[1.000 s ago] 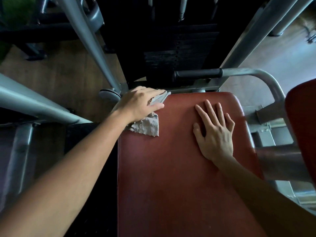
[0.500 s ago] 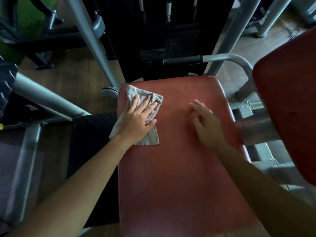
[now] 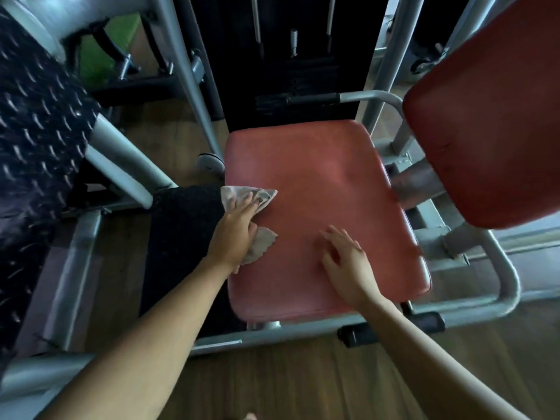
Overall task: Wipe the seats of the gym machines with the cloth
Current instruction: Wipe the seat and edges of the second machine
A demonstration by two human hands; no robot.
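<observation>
Pressing crumpled grey-beige cloth (image 3: 266,195) flat onto left edge of red padded seat (image 3: 318,177) with left hand (image 3: 235,234), fingers (image 3: 245,207) close together on top. Showing frayed corners beyond fingertips and right of palm. Right hand (image 3: 348,265) mid-seat, fingers loosely spread; contact blurred, can't tell.
</observation>
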